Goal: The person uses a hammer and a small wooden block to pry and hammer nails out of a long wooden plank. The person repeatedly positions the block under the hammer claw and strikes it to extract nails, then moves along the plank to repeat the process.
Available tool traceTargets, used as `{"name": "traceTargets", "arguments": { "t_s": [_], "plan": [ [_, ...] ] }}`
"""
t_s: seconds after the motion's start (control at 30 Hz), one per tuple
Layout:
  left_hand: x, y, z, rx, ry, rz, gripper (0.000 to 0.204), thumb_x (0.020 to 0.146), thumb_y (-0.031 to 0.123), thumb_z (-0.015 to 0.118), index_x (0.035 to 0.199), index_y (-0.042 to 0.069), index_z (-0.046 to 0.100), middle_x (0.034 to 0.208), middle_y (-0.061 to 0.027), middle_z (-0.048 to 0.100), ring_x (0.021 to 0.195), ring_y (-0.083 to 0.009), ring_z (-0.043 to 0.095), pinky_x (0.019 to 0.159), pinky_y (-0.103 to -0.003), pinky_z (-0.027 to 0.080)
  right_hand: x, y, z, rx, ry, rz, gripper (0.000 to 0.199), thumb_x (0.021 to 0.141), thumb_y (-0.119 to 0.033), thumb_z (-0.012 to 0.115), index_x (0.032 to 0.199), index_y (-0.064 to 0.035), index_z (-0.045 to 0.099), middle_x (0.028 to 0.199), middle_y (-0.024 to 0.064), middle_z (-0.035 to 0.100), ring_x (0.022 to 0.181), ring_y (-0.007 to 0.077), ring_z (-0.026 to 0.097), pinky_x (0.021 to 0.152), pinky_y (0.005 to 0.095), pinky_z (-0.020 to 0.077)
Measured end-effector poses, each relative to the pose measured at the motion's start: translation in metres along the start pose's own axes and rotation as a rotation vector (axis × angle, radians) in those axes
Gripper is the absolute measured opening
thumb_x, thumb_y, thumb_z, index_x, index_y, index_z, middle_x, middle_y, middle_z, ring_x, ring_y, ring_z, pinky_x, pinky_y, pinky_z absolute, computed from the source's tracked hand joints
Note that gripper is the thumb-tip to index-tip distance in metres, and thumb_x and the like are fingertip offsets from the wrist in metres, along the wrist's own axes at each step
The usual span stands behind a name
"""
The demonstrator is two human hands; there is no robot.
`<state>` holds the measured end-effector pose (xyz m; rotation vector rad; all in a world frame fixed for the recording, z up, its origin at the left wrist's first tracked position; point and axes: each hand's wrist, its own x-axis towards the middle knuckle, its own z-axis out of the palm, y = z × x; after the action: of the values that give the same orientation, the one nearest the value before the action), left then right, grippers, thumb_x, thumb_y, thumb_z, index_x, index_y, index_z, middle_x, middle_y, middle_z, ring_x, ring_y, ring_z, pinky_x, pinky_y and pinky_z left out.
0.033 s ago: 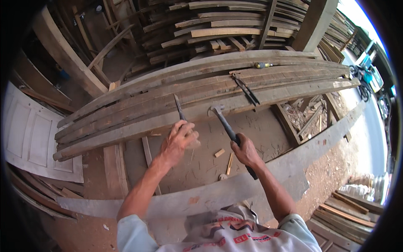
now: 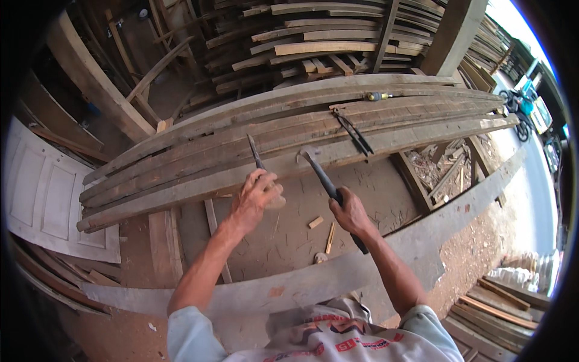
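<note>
My left hand (image 2: 258, 196) is closed around a flat, pointed metal tool like a chisel (image 2: 254, 152). Its blade slants up and away over the nearest long beam (image 2: 199, 177). In my right hand (image 2: 352, 215) is a claw hammer (image 2: 321, 173), gripped by its dark handle. The hammer's head is slightly blurred over that beam's near edge. Whether either tool touches the wood, I cannot tell. Farther right, long-handled dark pincers (image 2: 353, 131) lie across the beams. Behind them rests a screwdriver with a yellow and dark handle (image 2: 377, 96).
Several long beams lie side by side before me. A grey board (image 2: 241, 292) runs between me and the nail-strewn floor (image 2: 289, 241), where wood scraps (image 2: 315, 222) lie. Stacked timber (image 2: 325, 46) fills the back. A white panelled door (image 2: 54, 193) leans left; a motorbike (image 2: 520, 114) stands far right.
The hammer's head has shifted very slightly, and the chisel-like tool's tip sits a touch farther left. Both hands keep their grips.
</note>
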<state>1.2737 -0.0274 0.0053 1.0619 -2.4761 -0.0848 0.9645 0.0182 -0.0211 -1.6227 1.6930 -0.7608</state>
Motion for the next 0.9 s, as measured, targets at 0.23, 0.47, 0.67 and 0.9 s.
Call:
{"name": "traceTargets", "arguments": {
  "t_s": [0.23, 0.47, 0.67, 0.9],
  "plan": [
    [0.069, -0.105, 0.054, 0.013, -0.219, -0.234, 0.062, 0.076, -0.004, 0.078, 0.134, 0.012, 0.065, 0.158, -0.0102, 0.049, 0.152, -0.0391, 0.037, 0.126, -0.052, 0.039, 0.141, 0.021, -0.008, -0.528, -0.065, -0.306, 0.038, 0.1, -0.027, 0.062, 0.124, 0.0034, 0.065, 0.132, 0.0298, 0.063, 0.121, 0.0441, 0.062, 0.1, 0.0562, 0.0499],
    [0.097, -0.091, 0.043, -0.083, -0.469, -0.391, 0.092, 0.072, 0.036, 0.093, 0.152, 0.012, 0.055, 0.17, -0.0186, 0.034, 0.161, -0.039, 0.022, 0.132, -0.051, 0.03, 0.162, 0.065, -0.059, -0.477, 0.256, -0.207, 0.054, 0.099, -0.028, 0.073, 0.145, -0.0072, 0.054, 0.141, 0.0241, 0.057, 0.134, 0.0431, 0.052, 0.112, 0.058, 0.0413],
    [0.074, -0.084, 0.036, -0.077, -0.244, -0.461, 0.092, 0.077, 0.04, 0.091, 0.155, 0.011, 0.053, 0.17, -0.0201, 0.034, 0.161, -0.0403, 0.025, 0.131, -0.053, 0.03, 0.204, 0.118, -0.065, -0.634, 0.096, -0.39, 0.059, 0.089, -0.007, 0.067, 0.146, -0.0036, 0.051, 0.129, 0.0279, 0.057, 0.12, 0.0465, 0.057, 0.103, 0.0524, 0.0496],
    [0.027, -0.014, 0.008, -0.142, 0.013, -0.679, 0.074, 0.092, 0.034, 0.082, 0.155, 0.011, 0.051, 0.164, -0.0177, 0.046, 0.152, -0.0363, 0.043, 0.124, -0.049, 0.038, 0.214, 0.144, -0.124, -0.173, 0.095, -0.124, 0.033, 0.099, -0.02, 0.067, 0.125, 0.001, 0.069, 0.095, 0.0166, 0.074, 0.08, 0.0307, 0.069, 0.078, 0.0452, 0.0555]
  ]
}}
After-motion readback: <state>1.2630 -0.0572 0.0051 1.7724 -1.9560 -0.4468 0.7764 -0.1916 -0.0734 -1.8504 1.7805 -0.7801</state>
